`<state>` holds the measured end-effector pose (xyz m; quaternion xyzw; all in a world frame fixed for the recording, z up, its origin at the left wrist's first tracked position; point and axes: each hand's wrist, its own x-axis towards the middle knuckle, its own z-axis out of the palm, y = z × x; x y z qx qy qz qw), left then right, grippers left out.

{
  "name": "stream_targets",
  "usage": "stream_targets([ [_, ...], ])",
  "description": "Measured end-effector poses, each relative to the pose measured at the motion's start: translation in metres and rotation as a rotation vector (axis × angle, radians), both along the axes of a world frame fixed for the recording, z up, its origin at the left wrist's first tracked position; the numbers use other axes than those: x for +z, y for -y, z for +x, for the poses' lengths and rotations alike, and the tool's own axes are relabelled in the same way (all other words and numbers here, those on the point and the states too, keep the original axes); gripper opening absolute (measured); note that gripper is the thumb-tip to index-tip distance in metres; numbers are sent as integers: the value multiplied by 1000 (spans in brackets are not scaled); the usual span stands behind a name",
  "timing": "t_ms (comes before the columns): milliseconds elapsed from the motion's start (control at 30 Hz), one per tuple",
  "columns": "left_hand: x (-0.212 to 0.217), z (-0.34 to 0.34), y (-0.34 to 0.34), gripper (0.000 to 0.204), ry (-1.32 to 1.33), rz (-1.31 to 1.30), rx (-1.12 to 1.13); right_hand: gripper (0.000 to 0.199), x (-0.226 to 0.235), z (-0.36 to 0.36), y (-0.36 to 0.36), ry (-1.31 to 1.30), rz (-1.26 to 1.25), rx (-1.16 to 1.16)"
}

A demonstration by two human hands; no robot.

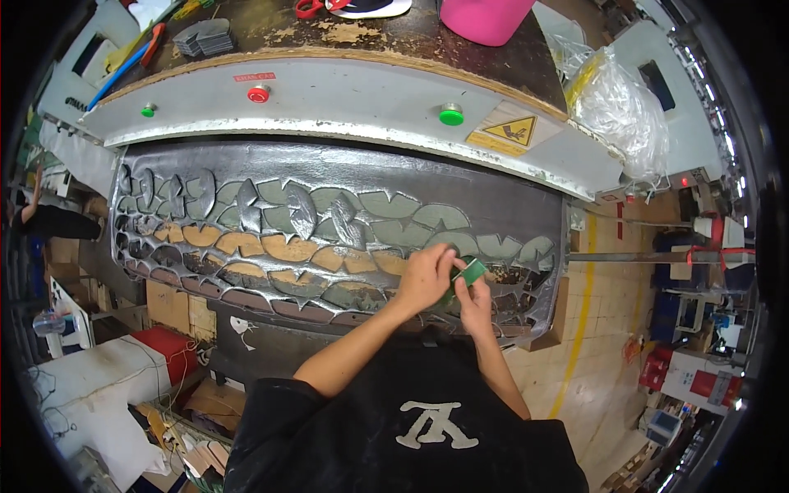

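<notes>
My left hand (425, 279) and my right hand (474, 306) meet over the right part of the press bed. Between them they grip a small green curved piece (474, 272) with a thin pale edge, perhaps a cutting die; my fingers cover much of it. Both hands are closed, the right one below and beside the left. Under them lies a dark glossy sheet (509, 177) with rows of leaf-like cut outlines. Tan patches (288, 248) and grey-green patches (386, 205) show through the cuts. Several dark strips of the sheet curl up on the left.
Beyond the bed, a grey machine beam carries a red button (258, 94) and two green buttons (450, 114). On its worn top stand a pink container (486, 18), red scissors (309, 8) and stacked grey pieces (205, 38). Clear plastic bags (618, 115) hang at right. A person (57, 220) stands far left.
</notes>
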<state>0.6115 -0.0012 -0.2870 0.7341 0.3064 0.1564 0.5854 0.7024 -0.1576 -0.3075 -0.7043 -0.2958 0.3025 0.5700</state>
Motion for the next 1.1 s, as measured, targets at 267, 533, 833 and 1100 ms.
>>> stream_targets([
  [267, -44, -5, -97, 52, -274, 781, 670, 54, -10, 93, -3, -74, -250, -170],
  [533, -50, 101, 6, 64, -103, 459, 19, 48, -29, 177, 16, 695, -496, 35],
  [833, -92, 132, 36, 52, -75, 670, 257, 40, -61, 196, 13, 812, -261, -5],
  [1100, -99, 129, 36, 90, -148, 495, 292, 52, -82, 188, 15, 774, -195, -93],
])
